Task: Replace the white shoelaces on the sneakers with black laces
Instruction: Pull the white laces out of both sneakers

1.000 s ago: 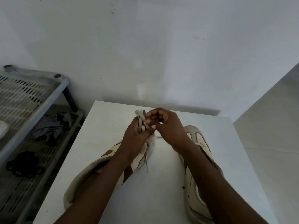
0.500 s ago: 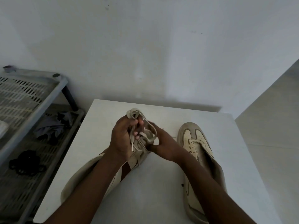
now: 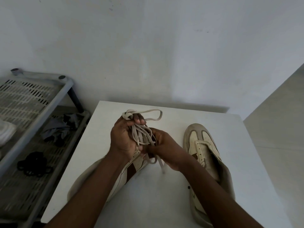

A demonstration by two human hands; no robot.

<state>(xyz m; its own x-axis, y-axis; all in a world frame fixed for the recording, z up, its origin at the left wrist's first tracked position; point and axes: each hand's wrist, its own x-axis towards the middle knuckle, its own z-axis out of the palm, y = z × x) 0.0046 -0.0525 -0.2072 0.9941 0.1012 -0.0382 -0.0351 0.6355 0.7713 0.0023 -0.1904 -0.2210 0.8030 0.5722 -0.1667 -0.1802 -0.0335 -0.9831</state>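
Alongside, black tangle (image 3: 33,165) on slatted rack shelf (image 3: 16,195)

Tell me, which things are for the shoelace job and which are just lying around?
For the job: white laces, bunched in the left hand and right hand; left sneaker; right sneaker; table under them.
Lying about: rack; grey cloth; dark bundle on the rack, too dim to name.

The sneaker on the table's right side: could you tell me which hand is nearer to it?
Right. The right hand is just beside that sneaker, to its left; the left hand lies farther left, gripping the white lace.
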